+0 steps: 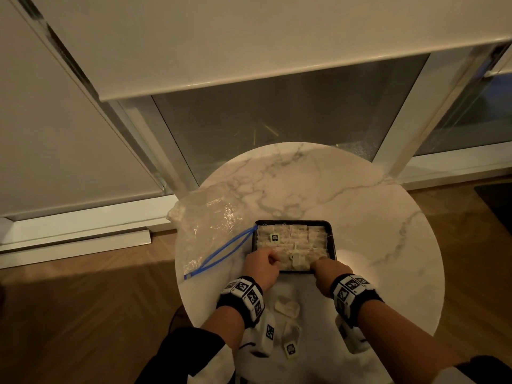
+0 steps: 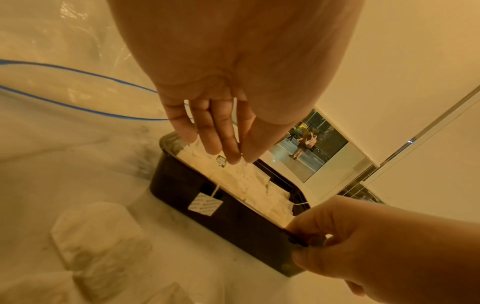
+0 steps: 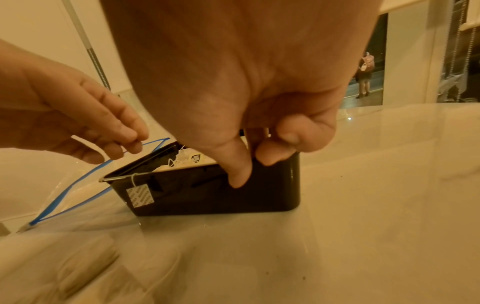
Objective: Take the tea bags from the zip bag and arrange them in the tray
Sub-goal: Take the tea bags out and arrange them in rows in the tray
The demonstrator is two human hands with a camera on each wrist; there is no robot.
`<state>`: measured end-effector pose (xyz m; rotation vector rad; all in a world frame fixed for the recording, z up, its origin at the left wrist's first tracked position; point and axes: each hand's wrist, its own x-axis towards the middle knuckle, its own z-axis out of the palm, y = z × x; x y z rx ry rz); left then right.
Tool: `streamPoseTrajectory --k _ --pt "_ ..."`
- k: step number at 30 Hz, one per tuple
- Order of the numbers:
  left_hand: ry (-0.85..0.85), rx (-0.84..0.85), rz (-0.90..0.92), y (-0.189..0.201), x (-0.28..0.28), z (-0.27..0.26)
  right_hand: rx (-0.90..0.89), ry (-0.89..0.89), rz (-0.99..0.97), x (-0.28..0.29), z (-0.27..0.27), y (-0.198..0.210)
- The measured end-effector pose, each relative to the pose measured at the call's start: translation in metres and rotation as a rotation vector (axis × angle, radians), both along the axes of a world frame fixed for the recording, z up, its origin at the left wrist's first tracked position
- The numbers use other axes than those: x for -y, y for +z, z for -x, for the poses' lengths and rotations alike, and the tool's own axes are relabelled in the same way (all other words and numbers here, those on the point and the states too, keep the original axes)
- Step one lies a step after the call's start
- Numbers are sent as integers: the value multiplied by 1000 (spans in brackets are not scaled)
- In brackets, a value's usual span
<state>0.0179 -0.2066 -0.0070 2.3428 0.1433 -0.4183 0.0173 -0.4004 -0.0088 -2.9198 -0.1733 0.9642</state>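
Note:
A black tray [image 1: 333,239] packed with tea bags [image 1: 299,239] stands on the round marble table. The clear zip bag [image 1: 210,223] with its blue zipper lies open on the tray's left. My left hand [image 1: 273,257] is at the tray's near-left corner. In the left wrist view its straight fingers [image 2: 228,152] touch the top of the tea bags [image 2: 249,181]. My right hand [image 3: 249,164] grips the tray's near-right corner, thumb on the outer wall [image 3: 259,197] and fingers curled over the rim. A paper tag [image 2: 205,205] hangs over the near wall.
Loose tea bags [image 1: 286,306] lie on the table [image 1: 374,217] between my wrists, near the front edge. Bare marble stretches to the right of and behind the tray. Beyond the table are a window, blinds and wood floor.

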Motion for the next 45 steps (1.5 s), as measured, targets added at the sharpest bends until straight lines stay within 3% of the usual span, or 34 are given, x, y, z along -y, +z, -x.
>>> streamPoseTrajectory --k 9,11,16,22,34,45 --pt "46 94 101 5 -39 17 161 -275 -303 -8 20 10" --pt "48 94 109 1 -48 22 122 -297 -360 -16 30 11" --pt "5 3 80 -9 -68 32 -78 -355 -307 -31 52 -9" --pt "8 -96 -26 -26 -85 39 -129 -492 -259 -46 66 -25" --pt "17 -165 -102 -40 -79 31 -102 -573 -260 -55 69 -33" --pt "-128 -245 -254 -54 -63 28 -46 -708 -362 -42 68 -40"
